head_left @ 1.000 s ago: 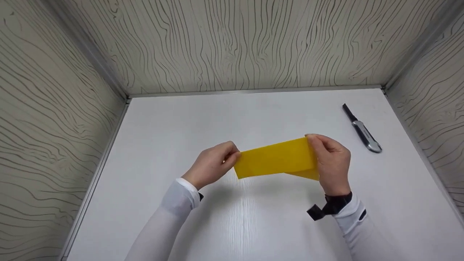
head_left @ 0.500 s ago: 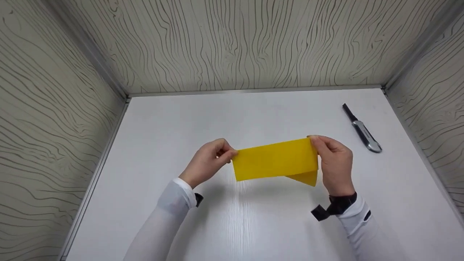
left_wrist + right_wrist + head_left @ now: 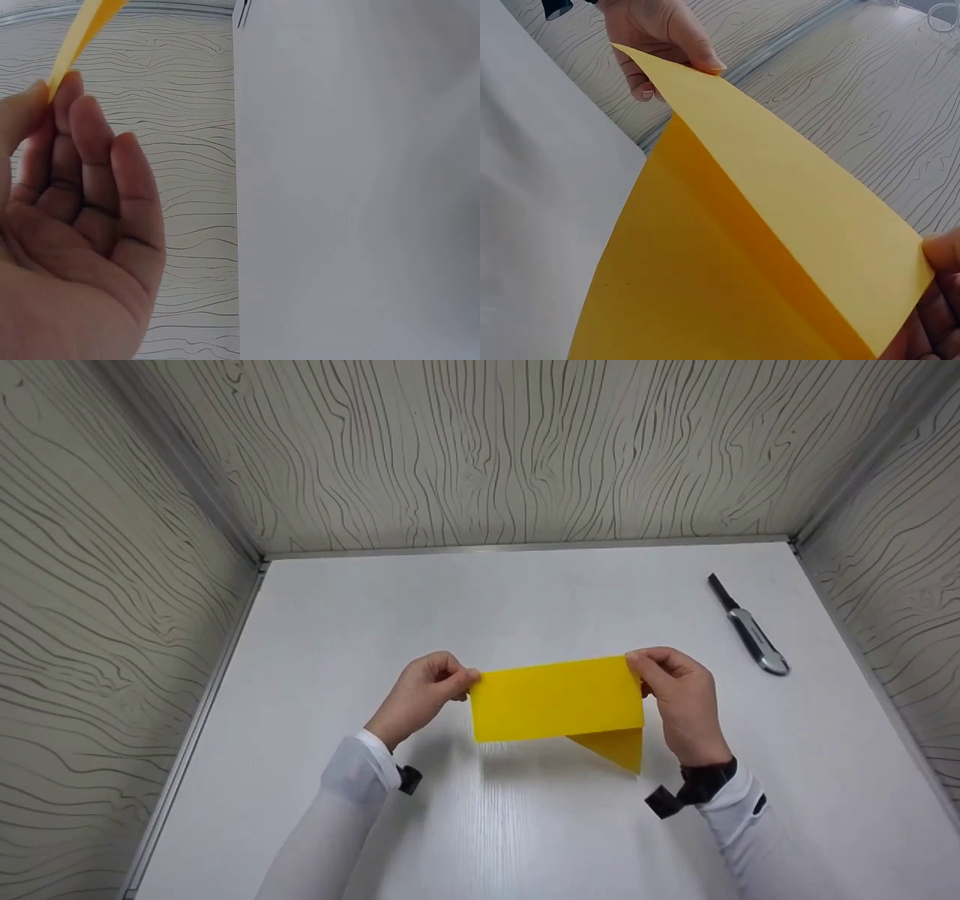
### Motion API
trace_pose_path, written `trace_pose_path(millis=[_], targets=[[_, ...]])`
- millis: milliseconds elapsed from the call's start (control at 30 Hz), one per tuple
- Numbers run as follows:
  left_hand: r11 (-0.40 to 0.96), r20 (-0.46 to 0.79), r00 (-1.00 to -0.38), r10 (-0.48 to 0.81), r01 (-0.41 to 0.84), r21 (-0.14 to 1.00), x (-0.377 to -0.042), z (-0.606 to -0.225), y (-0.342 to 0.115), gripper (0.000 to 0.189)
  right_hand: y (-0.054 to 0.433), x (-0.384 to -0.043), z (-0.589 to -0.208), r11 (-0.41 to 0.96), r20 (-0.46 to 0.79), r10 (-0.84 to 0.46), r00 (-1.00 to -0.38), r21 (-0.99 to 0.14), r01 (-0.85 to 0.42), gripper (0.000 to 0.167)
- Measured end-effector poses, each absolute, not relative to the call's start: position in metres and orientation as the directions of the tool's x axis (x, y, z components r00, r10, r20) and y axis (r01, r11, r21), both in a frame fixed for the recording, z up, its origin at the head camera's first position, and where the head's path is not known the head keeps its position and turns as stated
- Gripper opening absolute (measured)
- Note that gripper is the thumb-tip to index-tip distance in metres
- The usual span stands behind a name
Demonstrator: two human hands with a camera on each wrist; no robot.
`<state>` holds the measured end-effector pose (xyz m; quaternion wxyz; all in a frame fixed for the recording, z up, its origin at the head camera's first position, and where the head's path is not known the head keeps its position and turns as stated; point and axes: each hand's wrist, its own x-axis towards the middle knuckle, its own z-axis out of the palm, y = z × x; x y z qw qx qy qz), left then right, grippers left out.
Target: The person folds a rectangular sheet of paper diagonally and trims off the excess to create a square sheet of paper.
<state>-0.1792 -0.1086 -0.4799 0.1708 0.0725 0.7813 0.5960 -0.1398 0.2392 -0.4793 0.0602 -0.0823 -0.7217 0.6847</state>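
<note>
A folded sheet of yellow paper [image 3: 556, 699] is held up over the white table, stretched between both hands. My left hand [image 3: 420, 694] pinches its upper left corner between thumb and fingertips. At the upper right corner my right hand [image 3: 681, 701] pinches it the same way. A pointed flap of the back layer hangs below the front layer's lower edge at the right. The right wrist view shows the paper's two layers [image 3: 802, 202] standing apart below the crease. Seen from the left wrist, the paper [image 3: 82, 37] appears as a narrow edge between thumb and forefinger.
A utility knife [image 3: 750, 626] with a grey and black handle lies on the white table [image 3: 360, 607] at the back right. Wood-grain panels [image 3: 480, 457] enclose the table at the back and sides.
The paper has come down slightly, shifted left and tilted, showing more of its front. The back flap hangs lower at the right. Both hands keep their pinch; the knife stays put.
</note>
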Motion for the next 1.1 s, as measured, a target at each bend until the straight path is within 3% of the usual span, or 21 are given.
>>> trace_pose_path(millis=[400, 667, 967, 1100], targets=[[0.376, -0.396, -0.887, 0.237, -0.292, 0.879, -0.189, -0.509, -0.12, 0.042, 0.243, -0.153, -0.511, 0.092, -0.231, -0.012, -0.973, -0.969, 0.229, 0.043], [0.544, -0.494, -0.862, 0.11, -0.364, 0.756, -0.196, -0.544, -0.122, 0.034, 0.24, -0.161, -0.552, 0.333, -0.318, -0.112, -0.941, -0.905, 0.267, 0.03], [0.697, -0.384, -0.923, -0.001, -0.276, 0.662, -0.197, -0.567, -0.104, 0.026, 0.231, -0.165, -0.577, 0.592, -0.265, -0.007, -0.964, -0.778, 0.209, 0.022], [0.79, -0.229, -0.974, 0.003, -0.138, 0.598, -0.191, -0.571, -0.092, 0.025, 0.228, -0.164, -0.581, 0.625, -0.251, 0.048, -0.967, -0.747, 0.225, 0.023]])
